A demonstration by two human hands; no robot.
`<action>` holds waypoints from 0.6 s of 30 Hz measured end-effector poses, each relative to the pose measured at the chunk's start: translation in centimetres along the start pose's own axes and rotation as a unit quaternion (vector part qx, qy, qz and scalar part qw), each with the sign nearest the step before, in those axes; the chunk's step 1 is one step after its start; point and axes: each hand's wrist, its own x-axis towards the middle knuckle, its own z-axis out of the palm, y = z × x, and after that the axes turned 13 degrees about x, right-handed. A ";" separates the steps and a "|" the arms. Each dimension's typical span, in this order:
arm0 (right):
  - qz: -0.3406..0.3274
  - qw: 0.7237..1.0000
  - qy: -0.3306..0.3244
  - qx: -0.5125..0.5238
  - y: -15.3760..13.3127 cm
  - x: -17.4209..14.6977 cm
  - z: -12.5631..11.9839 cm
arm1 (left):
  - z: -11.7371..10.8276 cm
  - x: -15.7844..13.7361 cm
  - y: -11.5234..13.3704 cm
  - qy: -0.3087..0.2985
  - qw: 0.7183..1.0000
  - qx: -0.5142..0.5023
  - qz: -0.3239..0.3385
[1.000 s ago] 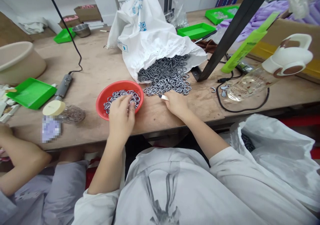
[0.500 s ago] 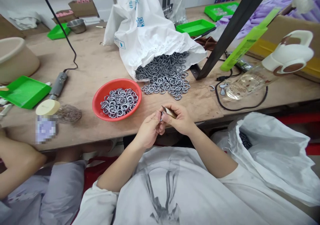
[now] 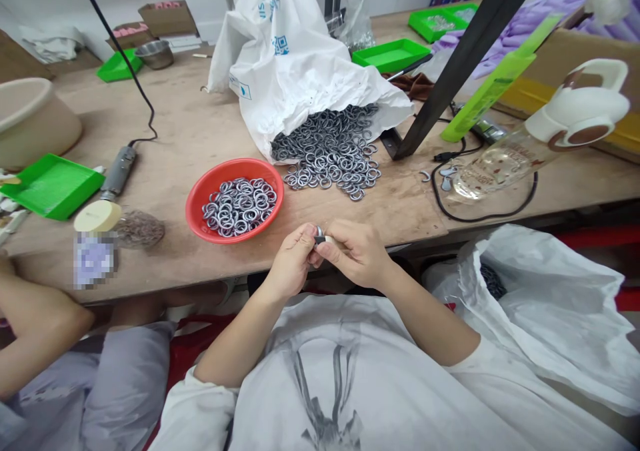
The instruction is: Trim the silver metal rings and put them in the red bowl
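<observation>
Two hands: my left hand (image 3: 291, 261) and right hand (image 3: 359, 253) meet to the right of the bowl (image 3: 194, 201) and nearer me, by the edge of the table (image 3: 185, 114).
Left hand: thumb and fingers pinching a ring (image 3: 319, 230), most of it hidden by them.
Right hand: fingers curled, thumb pressed in, gripping a small tool (image 3: 321, 239) with a white body and dark tip.
Ring feel: I judge it light, hard and stiff, perhaps slippery, hardly fragile; best taken by the rim between thumb and forefinger.
Tool feel: probably light and stiff; I would hold the white part and mind the tip, which may be sharp.
Ring's lie: round, so no long axis; an arc shows beyond the dark tip, but I cannot tell which way its face turns.
Tool's lie: long axis roughly sideways, tip pointing to the bowl's side, at the ring; whether they touch is too small to tell.
Rings: bowl rings (image 3: 240, 204) lie heaped inside it; spilled rings (image 3: 337, 165) fan from the sack (image 3: 300, 71), behind and right of the bowl.
</observation>
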 end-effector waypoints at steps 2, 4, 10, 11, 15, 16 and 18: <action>-0.016 1.000 -0.002 -0.002 0.0 0.1 -0.1 | 0.0 -0.2 0.2 -0.010 1.000 -0.003 -0.006; -0.028 1.000 -0.007 0.006 -0.2 0.1 -0.2 | 0.0 -0.3 0.4 -0.016 1.000 -0.005 -0.012; -0.016 0.999 -0.024 0.045 -0.4 0.1 0.1 | -0.9 -0.4 0.0 -0.046 0.999 0.014 0.017; 0.001 0.998 -0.019 0.058 0.0 0.1 0.1 | -1.0 -0.6 0.0 -0.064 0.997 0.033 0.038; 0.157 0.981 0.104 0.035 3.6 0.6 -1.0 | -1.8 -1.9 1.2 -0.206 0.947 0.218 0.119; 0.190 0.974 0.121 0.001 4.6 1.0 -1.4 | -2.4 -2.0 1.9 -0.203 0.930 0.273 0.135; 0.235 0.963 0.108 -0.080 5.9 2.2 -2.0 | -4.2 -1.5 3.5 -0.062 0.893 0.400 0.197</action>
